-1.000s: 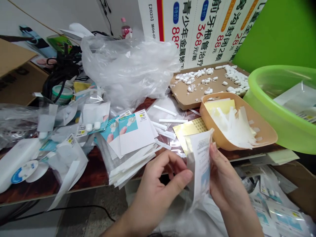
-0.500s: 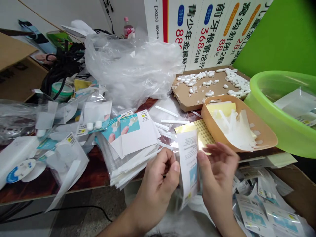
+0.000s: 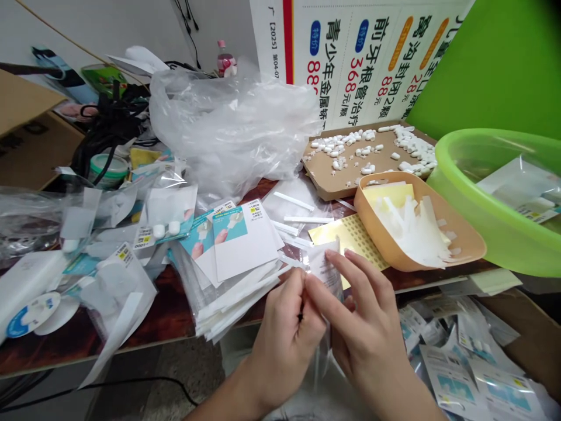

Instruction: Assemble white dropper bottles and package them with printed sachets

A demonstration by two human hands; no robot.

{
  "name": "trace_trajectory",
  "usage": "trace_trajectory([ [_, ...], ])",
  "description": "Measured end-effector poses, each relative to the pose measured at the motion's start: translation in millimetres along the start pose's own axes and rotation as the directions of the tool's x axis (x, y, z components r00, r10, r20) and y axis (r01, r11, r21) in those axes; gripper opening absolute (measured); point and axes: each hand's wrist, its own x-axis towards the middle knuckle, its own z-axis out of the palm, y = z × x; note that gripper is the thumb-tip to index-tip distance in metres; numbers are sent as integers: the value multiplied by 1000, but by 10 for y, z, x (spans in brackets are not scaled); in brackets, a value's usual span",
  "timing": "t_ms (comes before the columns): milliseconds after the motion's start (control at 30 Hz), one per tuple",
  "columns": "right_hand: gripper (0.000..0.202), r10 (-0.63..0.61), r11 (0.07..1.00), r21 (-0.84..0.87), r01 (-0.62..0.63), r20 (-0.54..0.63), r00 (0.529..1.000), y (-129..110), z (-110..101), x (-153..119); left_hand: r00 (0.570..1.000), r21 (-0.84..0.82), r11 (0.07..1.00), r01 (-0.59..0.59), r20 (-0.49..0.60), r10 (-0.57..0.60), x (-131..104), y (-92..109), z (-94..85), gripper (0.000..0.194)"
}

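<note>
My left hand (image 3: 284, 327) is closed in a pinch at the left edge of a clear plastic packet (image 3: 326, 263) with a printed card inside. My right hand (image 3: 366, 316) wraps over the same packet from the right, its index fingertip meeting my left fingers. Most of the packet is hidden behind both hands. Left of them lies a stack of cards (image 3: 245, 248) with teal pictures, on top of white-edged plastic bags (image 3: 236, 304). Just behind my right hand is a gold sticker sheet (image 3: 350, 234).
An orange tray (image 3: 475, 248) holds white paper strips. Behind it, a cardboard tray (image 3: 322, 181) carries small white rolls. A green basin (image 3: 456, 152) stands at right, filled packets (image 3: 456, 380) below it. A crumpled plastic bag (image 3: 232, 128) and loose packets (image 3: 118, 275) cover the left.
My right hand has swung left, from beside the packet to over it, its fingers meeting my left hand. The packet stood more exposed before. The view has shifted slightly.
</note>
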Motion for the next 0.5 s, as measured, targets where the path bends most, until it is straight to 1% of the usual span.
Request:
trace_trajectory([
  [33,43,25,1000,17,-25,8,1000,7,-24,4,1000,-5,1000,-10,29,10,2,5,1,19],
  [67,43,66,995,71,-66,9,998,21,-50,10,997,-23,999,-24,73,26,5,16,6,20],
  [100,42,125,982,143,-122,-12,992,42,-79,16,991,-56,998,-35,126,42,8,32,16,21],
  [133,41,207,957,220,-190,-56,977,69,-109,22,982,-105,994,-41,180,59,12,52,33,23],
  [167,40,305,918,297,-261,-112,946,99,-138,24,971,-167,985,-34,229,73,18,72,55,25],
  [200,40,408,867,374,-330,-152,900,133,-166,22,960,-237,971,-14,269,80,24,88,83,26],
  [233,42,506,802,450,-393,-162,847,168,-191,13,951,-306,952,21,300,76,31,97,116,28],
  [267,47,591,723,525,-449,-132,796,204,-214,-4,947,-369,927,62,316,63,38,94,152,30],
  [333,62,693,543,653,-528,7,721,273,-248,-62,945,-470,868,159,328,5,54,47,224,34],
  [367,68,723,463,694,-552,65,688,305,-261,-104,944,-508,836,205,328,-33,62,6,259,37],
  [433,81,775,331,745,-579,136,617,355,-279,-208,946,-561,784,267,308,-102,82,-89,320,43],
  [500,87,796,197,780,-594,226,561,379,-294,-331,945,-597,745,298,292,-144,102,-153,372,47],
])
